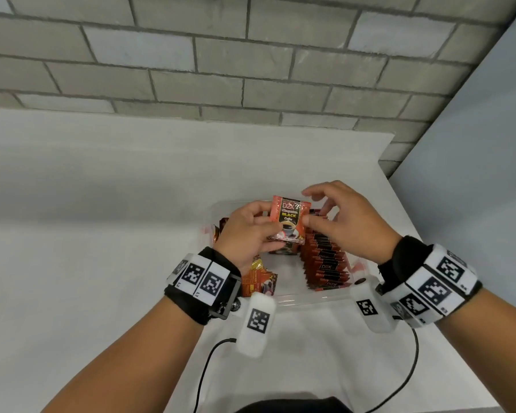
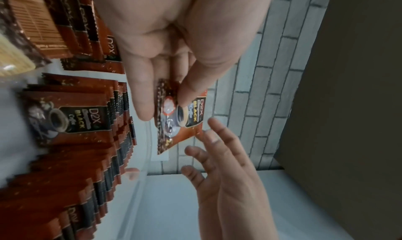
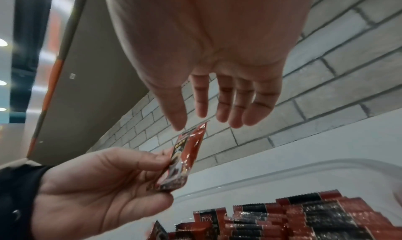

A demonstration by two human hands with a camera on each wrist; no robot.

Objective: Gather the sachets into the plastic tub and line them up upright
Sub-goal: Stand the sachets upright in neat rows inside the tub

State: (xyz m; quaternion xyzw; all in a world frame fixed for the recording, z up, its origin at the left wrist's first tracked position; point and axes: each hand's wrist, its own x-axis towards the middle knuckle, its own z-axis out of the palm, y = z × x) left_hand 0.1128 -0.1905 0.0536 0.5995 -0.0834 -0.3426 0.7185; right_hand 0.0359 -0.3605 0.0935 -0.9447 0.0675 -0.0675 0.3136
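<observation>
My left hand pinches a red-brown coffee sachet by its lower left corner and holds it upright above the clear plastic tub. The same sachet shows between thumb and fingers in the left wrist view, and edge-on in the right wrist view. My right hand hovers just right of the sachet with fingers spread and relaxed, holding nothing. A row of upright sachets fills the tub's right side. Loose sachets lie in its left side under my left wrist.
The tub sits on a white table near its right edge. A grey brick wall runs behind the table. A grey panel stands at the right. Black cables trail from the wrist bands toward me.
</observation>
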